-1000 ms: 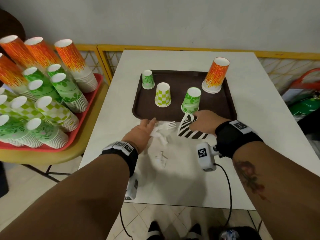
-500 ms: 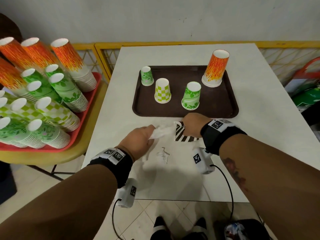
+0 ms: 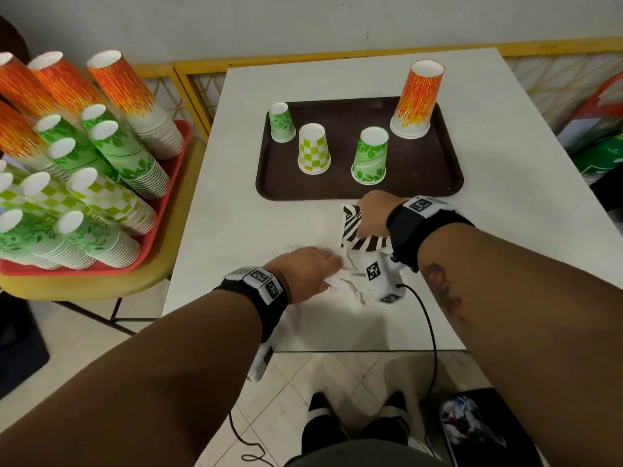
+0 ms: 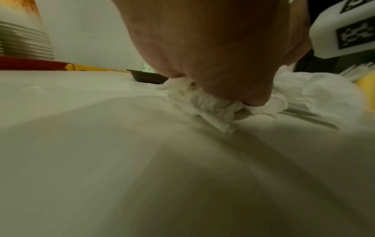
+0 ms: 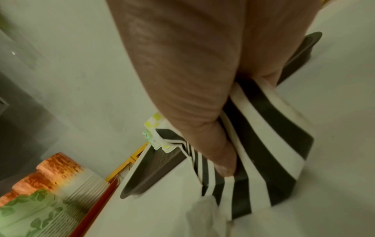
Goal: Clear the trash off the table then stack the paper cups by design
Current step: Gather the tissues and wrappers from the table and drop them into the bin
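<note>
My left hand (image 3: 312, 266) grips crumpled white tissue (image 3: 350, 284) on the white table (image 3: 236, 214), near its front edge; the left wrist view shows the tissue (image 4: 205, 102) bunched under the curled fingers. My right hand (image 3: 374, 215) pinches a flattened black-and-white striped paper cup (image 3: 352, 225) just in front of the brown tray (image 3: 431, 183); the thumb (image 5: 202, 128) presses on the stripes (image 5: 263, 144). On the tray stand several upside-down cups: a small green one (image 3: 281, 123), a checked one (image 3: 313, 148), a green leaf one (image 3: 370, 155) and a tall orange one (image 3: 416, 99).
A red tray (image 3: 165, 203) on a yellow stool to the left holds several tall stacks of orange, green and checked cups (image 3: 101, 156). A yellow railing (image 3: 195, 82) runs behind. A dark bin with trash (image 3: 472, 429) sits on the floor at lower right. Cables hang from both wrists.
Both hands have drawn back toward the table's front edge, the left gathering the tissue into a bunch, the right dragging the striped cup away from the tray.
</note>
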`<state>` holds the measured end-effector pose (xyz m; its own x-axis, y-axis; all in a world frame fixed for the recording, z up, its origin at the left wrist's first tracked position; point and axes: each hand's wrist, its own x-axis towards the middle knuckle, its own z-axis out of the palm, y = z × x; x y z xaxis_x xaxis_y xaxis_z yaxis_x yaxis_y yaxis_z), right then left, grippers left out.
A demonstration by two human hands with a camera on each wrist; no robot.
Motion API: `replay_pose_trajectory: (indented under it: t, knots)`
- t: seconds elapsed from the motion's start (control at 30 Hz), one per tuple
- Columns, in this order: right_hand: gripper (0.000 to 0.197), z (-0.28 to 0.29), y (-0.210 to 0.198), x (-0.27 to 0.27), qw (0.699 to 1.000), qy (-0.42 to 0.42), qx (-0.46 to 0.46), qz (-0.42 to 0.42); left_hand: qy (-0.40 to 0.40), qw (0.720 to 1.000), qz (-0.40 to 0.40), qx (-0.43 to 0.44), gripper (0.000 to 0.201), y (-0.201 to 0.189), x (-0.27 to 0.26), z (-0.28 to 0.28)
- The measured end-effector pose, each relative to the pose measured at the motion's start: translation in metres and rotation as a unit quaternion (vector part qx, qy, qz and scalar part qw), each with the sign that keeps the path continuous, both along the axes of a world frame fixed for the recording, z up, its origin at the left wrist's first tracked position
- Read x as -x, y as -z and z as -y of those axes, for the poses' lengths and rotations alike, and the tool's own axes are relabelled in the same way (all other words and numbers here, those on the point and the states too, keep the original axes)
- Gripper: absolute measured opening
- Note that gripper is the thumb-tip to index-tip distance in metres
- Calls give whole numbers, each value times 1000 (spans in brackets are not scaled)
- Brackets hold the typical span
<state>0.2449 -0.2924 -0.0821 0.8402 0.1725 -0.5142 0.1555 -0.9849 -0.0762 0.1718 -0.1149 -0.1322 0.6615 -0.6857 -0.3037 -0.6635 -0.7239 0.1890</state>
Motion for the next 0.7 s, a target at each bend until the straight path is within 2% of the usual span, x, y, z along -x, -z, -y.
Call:
replay_pose_trajectory:
  t: [0.1, 0.17, 0.23, 0.27, 0.33, 0.43, 0.5, 0.53, 0.6, 0.7]
  knots:
    - [44, 3, -3, 9, 999, 34, -31, -4, -139, 988, -3, 68, 34, -4, -5, 5]
    - [41, 10, 0, 14, 995, 51, -80, -7, -230, 964, -8, 130, 29, -7, -9, 5]
    - [44, 23, 8, 18, 978, 126, -164, -15, -289, 938, 5, 193, 25, -13, -15, 7]
    - [52, 32, 14, 21, 953, 189, -233, -35, -312, 925, 11, 217, 24, -17, -19, 10]
    - [64, 50, 16, 35, 868, 307, -386, -51, -349, 898, 10, 268, 26, -29, -28, 21]
    - [29, 73, 7, 62, 725, 401, -556, -56, -360, 866, -16, 346, 29, -53, -36, 54]
    - [23, 93, -1, 81, 653, 434, -621, -27, -343, 853, -56, 390, 25, -65, -35, 87]
    - [25, 106, -2, 89, 628, 445, -638, -5, -331, 848, -85, 405, 19, -69, -32, 107]
    - [29, 134, 0, 111, 599, 467, -650, 36, -316, 836, -158, 419, 10, -74, -21, 150]
    - [19, 180, 5, 155, 543, 515, -657, 95, -296, 824, -249, 413, 14, -70, 5, 218]
